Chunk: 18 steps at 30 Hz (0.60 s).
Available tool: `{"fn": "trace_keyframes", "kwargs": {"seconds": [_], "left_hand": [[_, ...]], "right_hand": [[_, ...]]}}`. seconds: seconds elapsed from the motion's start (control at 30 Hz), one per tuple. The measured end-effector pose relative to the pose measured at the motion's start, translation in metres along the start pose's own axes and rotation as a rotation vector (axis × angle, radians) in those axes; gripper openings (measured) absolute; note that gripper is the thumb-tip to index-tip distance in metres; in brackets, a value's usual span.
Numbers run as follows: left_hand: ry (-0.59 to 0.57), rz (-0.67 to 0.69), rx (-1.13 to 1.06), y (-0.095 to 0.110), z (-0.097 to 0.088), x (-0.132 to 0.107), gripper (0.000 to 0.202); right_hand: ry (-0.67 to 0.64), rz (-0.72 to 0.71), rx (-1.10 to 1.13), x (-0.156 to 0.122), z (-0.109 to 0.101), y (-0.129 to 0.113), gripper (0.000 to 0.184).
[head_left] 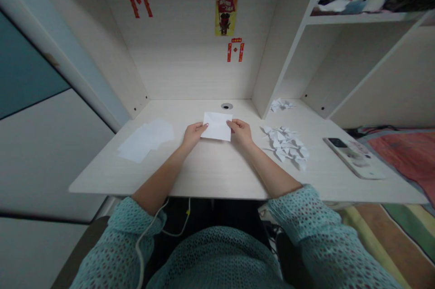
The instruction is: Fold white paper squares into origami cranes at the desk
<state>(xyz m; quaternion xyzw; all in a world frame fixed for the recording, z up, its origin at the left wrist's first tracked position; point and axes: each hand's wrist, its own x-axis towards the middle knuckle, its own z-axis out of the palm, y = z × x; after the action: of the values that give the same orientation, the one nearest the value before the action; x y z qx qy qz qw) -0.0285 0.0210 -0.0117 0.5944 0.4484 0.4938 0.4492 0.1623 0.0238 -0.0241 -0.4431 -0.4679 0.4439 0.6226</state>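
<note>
A white sheet of paper (217, 127) is held up just above the desk, between my two hands. My left hand (194, 135) pinches its left edge, thumb on top. At the opposite edge, my right hand (242, 131) grips it the same way; the fingers behind the paper are partly hidden. To the left lies a spread of flat white sheets (144, 139). Right of my right hand sits a pile of small folded white paper pieces (285, 144), too tangled to tell their exact shape.
More folded paper pieces (282, 105) lie by the shelf divider (282, 53). A white phone-like device (353, 158) rests on the desk's right side. A round cable hole (227, 106) is at the back. A white cable (141, 248) crosses my left sleeve.
</note>
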Motion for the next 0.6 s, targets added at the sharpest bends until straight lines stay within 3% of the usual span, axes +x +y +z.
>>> {"fn": "trace_keyframes", "kwargs": {"seconds": [0.13,0.27,0.43,0.6], "left_hand": [[0.057,0.003,0.032,0.001,-0.005,0.002,0.04],[0.029,-0.05,0.03,0.005,-0.008,0.002,0.042],[-0.064,-0.103,0.006,0.007,-0.013,0.003,0.043],[-0.094,-0.196,-0.086,0.004,-0.022,0.004,0.045]], "right_hand": [[-0.073,-0.024,0.045,0.0,0.0,0.001,0.031],[-0.114,-0.155,0.024,0.0,-0.003,-0.001,0.049],[-0.334,-0.203,-0.102,-0.001,-0.007,-0.015,0.024],[-0.41,-0.174,-0.132,-0.004,-0.011,-0.024,0.027]]}}
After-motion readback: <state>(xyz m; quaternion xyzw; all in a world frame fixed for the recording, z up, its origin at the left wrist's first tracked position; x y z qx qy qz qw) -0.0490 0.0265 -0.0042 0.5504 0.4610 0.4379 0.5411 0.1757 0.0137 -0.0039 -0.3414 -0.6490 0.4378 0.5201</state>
